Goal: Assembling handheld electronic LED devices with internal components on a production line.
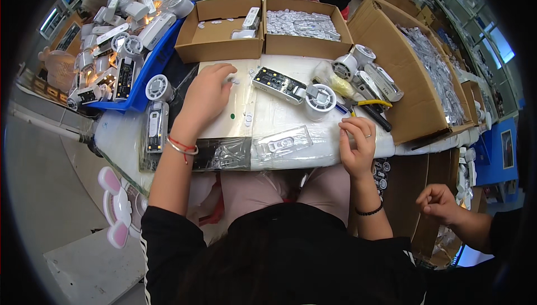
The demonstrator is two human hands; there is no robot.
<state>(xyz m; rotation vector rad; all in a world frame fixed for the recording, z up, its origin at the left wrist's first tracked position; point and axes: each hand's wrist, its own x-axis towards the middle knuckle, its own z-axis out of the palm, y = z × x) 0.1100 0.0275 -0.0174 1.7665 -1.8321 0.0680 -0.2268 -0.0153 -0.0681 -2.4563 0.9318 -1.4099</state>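
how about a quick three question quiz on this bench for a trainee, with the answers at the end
1. Multiple choice: a white device lies between the left hand and the right hand. What colour are the squares on its dark upper face?
A) red
B) yellow
C) green

2. True or false: the yellow-handled pliers lie closer to the right hand than to the left.

3. Short answer: which wrist wears the red cord?

Key: 1. B, yellow. 2. True, they lie just beyond the right hand's fingers. 3. The left.
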